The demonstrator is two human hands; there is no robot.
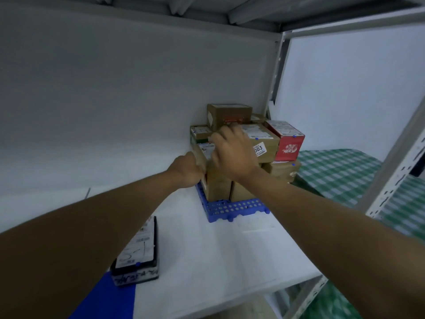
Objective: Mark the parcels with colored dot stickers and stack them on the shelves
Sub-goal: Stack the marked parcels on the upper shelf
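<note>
While both hands are reaching into the white metal shelf (207, 261), the left hand (187, 171) is gripping a brown cardboard parcel (217, 187). The right hand (232, 150) is resting loosely spread on the stack, beside a white label reading "003" (259, 150).

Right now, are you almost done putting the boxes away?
Partly. Done: several boxes are already piled on the blue tray at the back of the shelf, and the red box shows a blue dot. In hand: both hands, left and right, are on a brown box in the pile. Left: a flat parcel lies alone near the front, not yet stacked.
</note>
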